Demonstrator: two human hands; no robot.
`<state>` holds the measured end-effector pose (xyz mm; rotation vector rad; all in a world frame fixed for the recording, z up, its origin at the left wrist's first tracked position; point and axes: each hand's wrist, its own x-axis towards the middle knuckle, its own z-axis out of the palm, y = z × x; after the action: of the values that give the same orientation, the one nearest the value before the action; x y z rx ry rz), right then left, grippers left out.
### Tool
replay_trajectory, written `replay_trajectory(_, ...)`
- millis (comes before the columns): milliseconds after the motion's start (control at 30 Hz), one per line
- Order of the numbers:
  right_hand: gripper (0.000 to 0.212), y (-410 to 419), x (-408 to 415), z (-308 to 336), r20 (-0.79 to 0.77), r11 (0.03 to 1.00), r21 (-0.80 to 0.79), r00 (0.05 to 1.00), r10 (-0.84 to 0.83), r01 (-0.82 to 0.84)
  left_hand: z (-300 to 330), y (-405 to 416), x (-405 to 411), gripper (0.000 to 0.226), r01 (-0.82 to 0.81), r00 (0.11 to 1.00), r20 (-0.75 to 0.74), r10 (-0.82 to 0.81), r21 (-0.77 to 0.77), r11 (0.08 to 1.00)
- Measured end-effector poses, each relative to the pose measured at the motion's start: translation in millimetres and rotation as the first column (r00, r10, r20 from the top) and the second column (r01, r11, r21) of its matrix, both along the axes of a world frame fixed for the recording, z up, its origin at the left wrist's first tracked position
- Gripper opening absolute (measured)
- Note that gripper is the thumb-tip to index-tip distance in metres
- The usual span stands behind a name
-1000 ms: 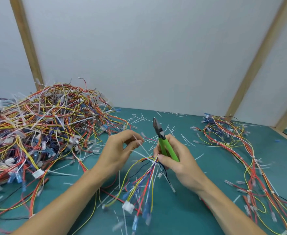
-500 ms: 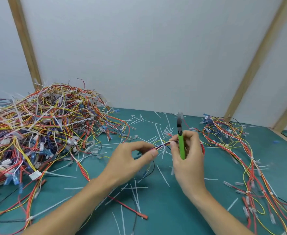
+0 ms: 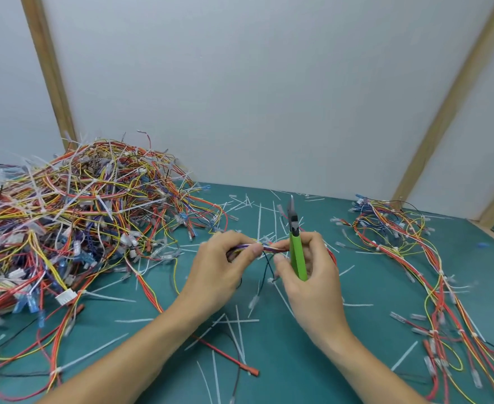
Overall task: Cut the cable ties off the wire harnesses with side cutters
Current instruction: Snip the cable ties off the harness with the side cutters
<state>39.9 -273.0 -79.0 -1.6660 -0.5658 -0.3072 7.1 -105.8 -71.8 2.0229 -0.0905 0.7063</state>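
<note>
My left hand [image 3: 219, 269] pinches one end of a thin wire harness [image 3: 269, 248] of red, yellow and purple wires, held level above the green mat. My right hand [image 3: 312, 275] grips the other end of that bundle together with green-handled side cutters [image 3: 296, 243], which stand upright with the metal jaws pointing up, away from the wires. A black wire hangs down from the bundle between my hands. No cable tie on the held stretch is clearly visible.
A big tangled heap of wire harnesses [image 3: 73, 217] with white ties fills the left side. A smaller spread of harnesses [image 3: 409, 252] lies on the right. Cut white tie pieces [image 3: 257, 217] litter the green mat [image 3: 269, 368]. A white wall stands behind.
Both hands lifted the harness from a hanging fan into a level bundle stretched between them. The cutters swung from tilted left to upright. My hands have shifted slightly farther from me.
</note>
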Motion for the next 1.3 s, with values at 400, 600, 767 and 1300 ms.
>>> replay_trajectory(400,0.033,-33.1,27.5,23.1,0.204,0.911,-0.411,0.978,0.043,0.046,7.2,28.5,7.9,0.026,-0.291,0.945,0.277,0.175,0.466,0.836)
replay_trajectory(600,0.041,-45.7,36.9,31.7,0.178,0.889,-0.457,0.981,0.077,0.013,5.1,27.3,10.3,0.021,-0.247,0.950,0.285,0.124,0.448,0.859)
replay_trajectory(767,0.042,-46.8,39.5,30.2,0.164,0.883,-0.469,0.982,0.093,-0.006,1.8,25.9,10.7,0.019,-0.207,0.960,0.265,0.089,0.462,0.863)
replay_trajectory(1300,0.029,-55.4,47.5,26.4,0.089,0.876,-0.475,0.986,0.140,-0.082,-0.8,24.6,11.9,0.020,-0.054,0.983,0.181,-0.037,0.471,0.880)
